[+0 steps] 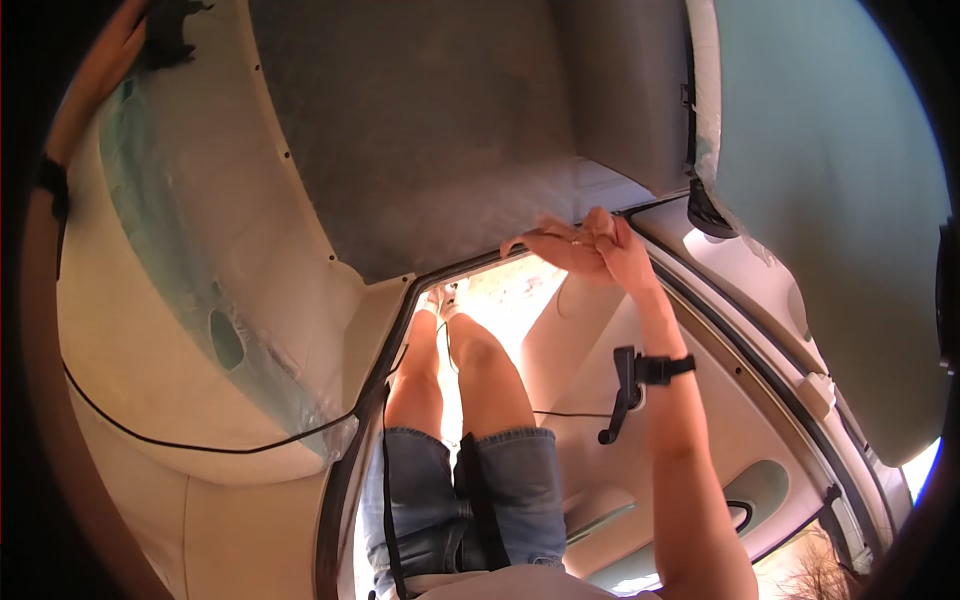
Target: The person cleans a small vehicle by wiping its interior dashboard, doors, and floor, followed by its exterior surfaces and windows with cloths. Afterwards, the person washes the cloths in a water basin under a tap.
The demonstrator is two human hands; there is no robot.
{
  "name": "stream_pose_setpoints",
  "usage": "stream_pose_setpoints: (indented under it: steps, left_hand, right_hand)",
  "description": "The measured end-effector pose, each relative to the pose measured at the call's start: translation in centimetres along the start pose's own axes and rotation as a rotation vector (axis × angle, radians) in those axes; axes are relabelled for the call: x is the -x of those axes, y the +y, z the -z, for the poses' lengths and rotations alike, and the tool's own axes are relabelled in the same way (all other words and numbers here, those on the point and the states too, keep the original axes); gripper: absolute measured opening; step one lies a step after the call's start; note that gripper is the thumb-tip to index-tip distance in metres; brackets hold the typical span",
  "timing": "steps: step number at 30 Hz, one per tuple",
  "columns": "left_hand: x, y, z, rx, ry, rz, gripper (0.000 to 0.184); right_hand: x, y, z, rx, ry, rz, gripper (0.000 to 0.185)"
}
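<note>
And there's the right hand (625, 258), fingers closed around a tan cloth (562, 250), pinching it right by the doorway's dark edging (455, 270), beside the grey carpet (430, 130)! Over at the far upper left, the left hand (118, 45) is up next to a dark object (172, 38), above the pale seat (200, 300), and whether its fingers grip anything, I can't tell from here.

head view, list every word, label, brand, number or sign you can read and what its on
None: no readable text, number or sign shows.
The black wrist strap, denim shorts and door panel bear no lettering I can make out.
Any tiny marks would be too small or blurred to read.
</note>
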State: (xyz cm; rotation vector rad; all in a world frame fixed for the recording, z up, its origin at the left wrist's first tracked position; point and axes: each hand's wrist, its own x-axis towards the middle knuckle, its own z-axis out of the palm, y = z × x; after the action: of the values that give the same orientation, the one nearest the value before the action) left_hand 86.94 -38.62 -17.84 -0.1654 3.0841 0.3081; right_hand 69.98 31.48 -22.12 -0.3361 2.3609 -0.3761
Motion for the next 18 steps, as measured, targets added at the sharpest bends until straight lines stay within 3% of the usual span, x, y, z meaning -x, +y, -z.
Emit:
stream_pose_setpoints:
  steps: [1,3,5,7,9,12,13,14,15,16,18]
  left_hand:
    - [-0.4,1.3,0.5,-0.017,0.006,0.010,0.048]
    - [-0.7,5.5,2.4,-0.061,0.016,0.042,0.044]
    - [-1.1,7.7,3.2,-0.106,0.019,0.078,0.042]
    - [-1.1,6.6,2.9,-0.159,0.073,0.011,0.040]
    - [-1.0,5.3,2.9,-0.208,0.121,-0.063,0.039]
    - [-1.2,4.3,3.2,-0.300,-0.063,0.029,0.043]
    - [-1.1,4.2,3.0,-0.305,-0.072,0.020,0.045]
    - [-0.8,4.1,2.8,-0.305,-0.085,0.015,0.047]
    - [-0.7,4.1,2.5,-0.296,-0.091,0.007,0.050]
    - [-0.7,3.9,2.6,-0.294,-0.076,0.006,0.052]
    - [-0.8,3.2,3.0,-0.369,-0.068,0.026,0.055]
  right_hand:
    - [-1.0,0.4,0.2,-0.003,0.008,-0.006,0.025]
    - [-3.6,1.6,0.7,0.165,0.126,0.316,0.026]
    - [-5.9,5.4,-1.5,0.306,0.191,0.334,0.035]
    - [-7.8,8.3,-3.9,0.586,0.154,0.239,0.038]
    - [-9.3,11.5,-7.3,0.628,0.078,0.119,0.038]
    - [-9.9,13.5,-14.1,0.434,0.389,-0.123,0.038]
    - [-9.7,12.9,-16.0,0.362,0.348,-0.268,0.037]
    - [-9.0,12.9,-17.8,0.291,0.277,-0.266,0.031]
    - [-6.6,12.0,-19.4,0.385,0.302,-0.118,0.026]
    - [-4.6,10.3,-18.8,0.500,0.146,0.058,0.024]
    - [-3.0,8.5,-15.3,0.208,-0.456,0.146,0.023]
